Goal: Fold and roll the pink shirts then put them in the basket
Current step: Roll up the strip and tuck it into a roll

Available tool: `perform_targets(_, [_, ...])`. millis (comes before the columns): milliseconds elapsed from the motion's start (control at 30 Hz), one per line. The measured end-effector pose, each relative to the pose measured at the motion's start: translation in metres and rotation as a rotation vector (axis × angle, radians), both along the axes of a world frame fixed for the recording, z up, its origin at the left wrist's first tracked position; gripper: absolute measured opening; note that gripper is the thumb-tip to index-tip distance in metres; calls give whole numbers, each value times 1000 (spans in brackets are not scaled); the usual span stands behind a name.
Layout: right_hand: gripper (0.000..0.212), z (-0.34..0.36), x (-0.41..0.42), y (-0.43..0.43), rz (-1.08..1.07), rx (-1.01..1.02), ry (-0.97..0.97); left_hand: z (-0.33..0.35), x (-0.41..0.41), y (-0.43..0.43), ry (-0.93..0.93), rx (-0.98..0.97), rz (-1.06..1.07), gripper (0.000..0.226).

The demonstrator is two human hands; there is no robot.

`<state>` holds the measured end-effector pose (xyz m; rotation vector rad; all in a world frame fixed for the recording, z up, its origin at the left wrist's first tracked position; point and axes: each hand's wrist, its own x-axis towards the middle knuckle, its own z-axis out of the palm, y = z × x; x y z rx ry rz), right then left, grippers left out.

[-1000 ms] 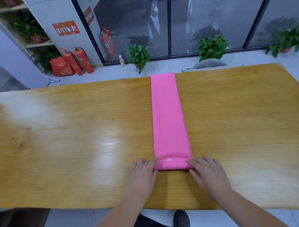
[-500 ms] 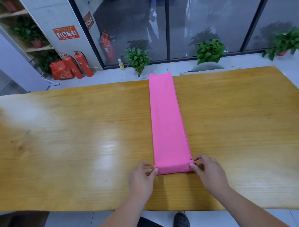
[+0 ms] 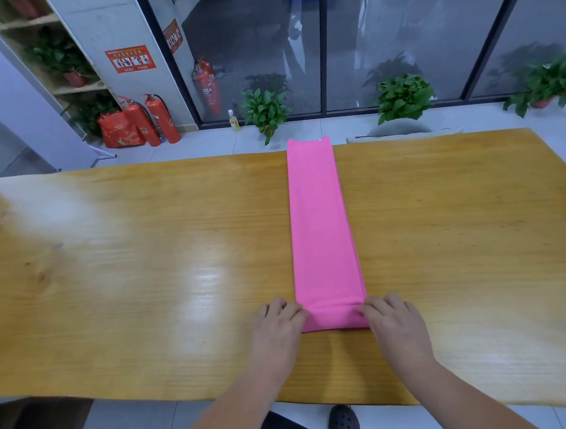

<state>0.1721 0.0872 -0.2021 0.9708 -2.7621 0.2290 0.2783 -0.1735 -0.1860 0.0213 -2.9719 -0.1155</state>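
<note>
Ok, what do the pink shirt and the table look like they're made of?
The pink shirt looks like soft, matte fabric: it lies in flat layered folds, its near end rolled over. The table looks wooden under glossy varnish: grain lines and a knot show, and light glares off it.

No legible text, even on red sign (image 3: 130, 58)

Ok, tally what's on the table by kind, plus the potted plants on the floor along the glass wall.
Folded pink shirt: 1
Hands: 2, left hand and right hand, both at the rolled near end
Potted plants: 3
Total: 6
</note>
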Motion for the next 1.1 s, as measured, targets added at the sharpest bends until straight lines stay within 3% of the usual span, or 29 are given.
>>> perform_targets(100, [47,-12,6,12,54,45,5,-4,11,-2,47,5,-50,35])
perform_targets(267, [52,-10,16,10,29,50,-78,-2,17,2,-94,95,12,55])
perform_targets(533, [43,2,0,3,-33,11,-150,10,4,0,-212,173,124,58])
perform_targets(733, [41,8,-6,3,-113,-120,-271,17,1,0,-204,555,329,80])
perform_targets(933, [41,16,0,10,-222,-391,-524,10,12,-1,-176,909,459,67])
perform_targets(1100, [34,17,8,13,-269,-447,-617,18,17,5,-180,999,497,50])
